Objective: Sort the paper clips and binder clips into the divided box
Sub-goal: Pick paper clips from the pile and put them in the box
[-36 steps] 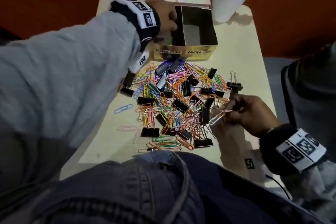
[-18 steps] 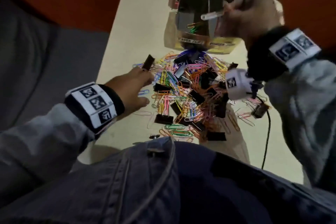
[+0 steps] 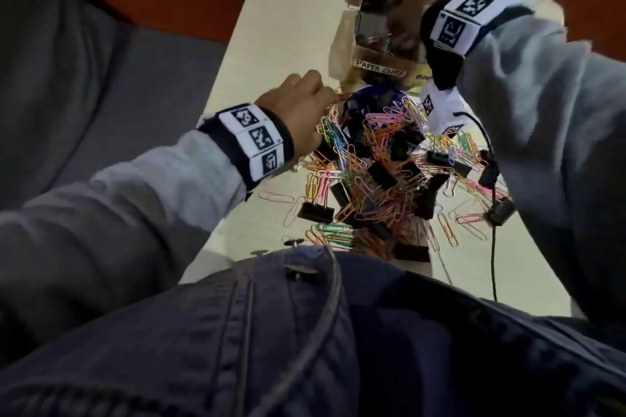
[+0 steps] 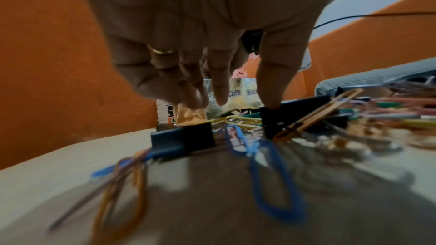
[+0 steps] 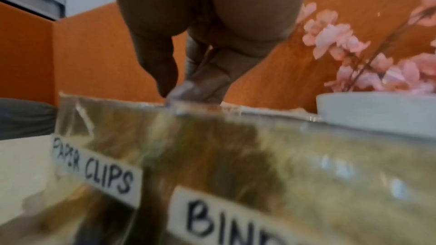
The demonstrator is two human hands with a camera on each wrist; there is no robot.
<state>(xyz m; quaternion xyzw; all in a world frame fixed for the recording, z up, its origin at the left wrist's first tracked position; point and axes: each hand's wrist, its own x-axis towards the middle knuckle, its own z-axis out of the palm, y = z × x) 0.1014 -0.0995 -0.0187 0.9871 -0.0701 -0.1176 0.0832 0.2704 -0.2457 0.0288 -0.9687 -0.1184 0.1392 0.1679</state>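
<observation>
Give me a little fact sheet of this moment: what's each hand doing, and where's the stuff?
Left hand: reaching into the clip pile, fingers curled; thumb touches a black binder clip
Right hand: over the divided box, fingertips together; whether it holds anything is unclear
Box labels: PAPER CLIPS left, BINDER partly visible
Table: most clips unsorted
Behind box: white cup with pink flowers

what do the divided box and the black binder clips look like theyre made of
Divided box: likely cardboard under shiny gold foil; it glints, with a thin, ragged rim and white paper labels. Black binder clips: apparently painted sheet metal, matte, folded sharp-edged, with bare wire handles.
</observation>
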